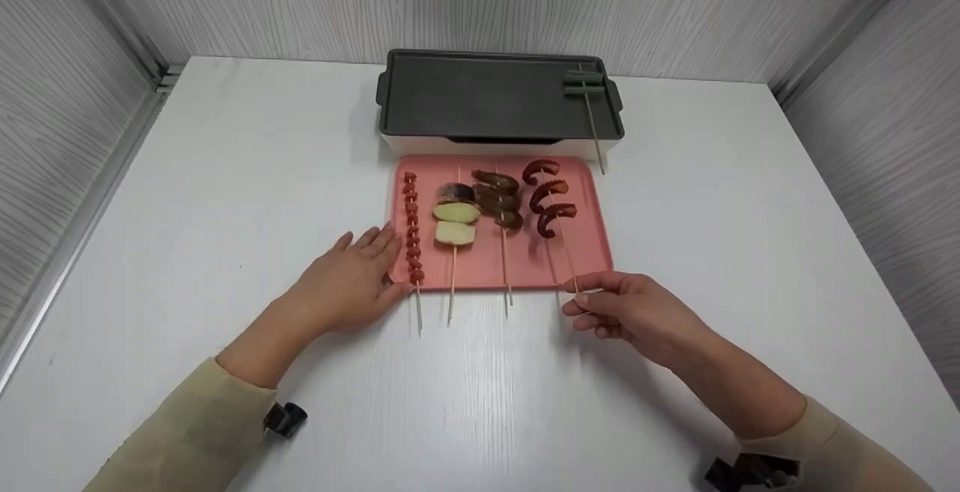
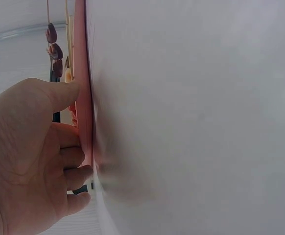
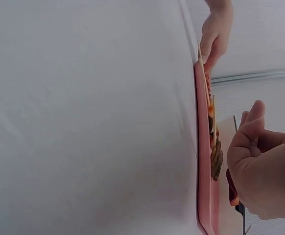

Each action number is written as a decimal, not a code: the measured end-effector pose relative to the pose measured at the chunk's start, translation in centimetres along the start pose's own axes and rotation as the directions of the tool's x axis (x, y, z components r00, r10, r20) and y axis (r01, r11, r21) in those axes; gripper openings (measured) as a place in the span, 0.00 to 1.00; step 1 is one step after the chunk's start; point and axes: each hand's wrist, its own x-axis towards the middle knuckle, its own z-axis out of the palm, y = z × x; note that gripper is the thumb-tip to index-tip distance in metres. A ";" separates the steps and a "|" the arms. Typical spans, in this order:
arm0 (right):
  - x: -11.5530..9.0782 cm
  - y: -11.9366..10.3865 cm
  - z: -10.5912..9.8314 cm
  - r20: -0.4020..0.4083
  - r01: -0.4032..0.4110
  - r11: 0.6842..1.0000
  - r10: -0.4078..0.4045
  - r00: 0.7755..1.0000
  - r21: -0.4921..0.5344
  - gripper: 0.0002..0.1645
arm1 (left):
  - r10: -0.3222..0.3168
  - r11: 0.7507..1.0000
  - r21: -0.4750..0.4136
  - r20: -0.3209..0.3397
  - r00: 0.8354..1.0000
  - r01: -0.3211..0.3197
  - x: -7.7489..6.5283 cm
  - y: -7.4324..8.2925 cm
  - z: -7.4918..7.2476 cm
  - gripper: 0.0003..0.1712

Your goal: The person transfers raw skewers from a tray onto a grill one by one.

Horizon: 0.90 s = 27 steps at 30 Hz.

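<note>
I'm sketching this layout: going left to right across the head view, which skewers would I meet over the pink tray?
Skewer of small red pieces, skewer of mixed pieces, skewer of brown pieces, skewer of dark red curls.

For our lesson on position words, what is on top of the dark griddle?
One skewer, its stick overhanging the front edge. The griddle beneath its green pieces is hidden.

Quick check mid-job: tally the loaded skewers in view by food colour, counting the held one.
Small-red-piece skewer: 1
Pale-slice skewer, with one darker piece: 1
Brown skewer: 1
Curled dark-red skewer, held in the right hand: 1
Green skewer: 1
Total: 5
</note>
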 end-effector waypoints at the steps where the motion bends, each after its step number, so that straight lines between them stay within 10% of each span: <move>1: -0.1 -0.1 0.0 0.007 0.007 1.000 -0.007 1.000 0.001 0.24 | 0.000 1.000 0.001 0.000 1.000 0.000 0.0 0.0 0.0 0.43; 27: 2.2 -8.3 0.7 -0.070 0.208 0.978 -0.208 0.976 -0.009 0.19 | -0.015 1.000 0.010 0.021 1.000 0.015 0.1 0.0 -0.2 0.45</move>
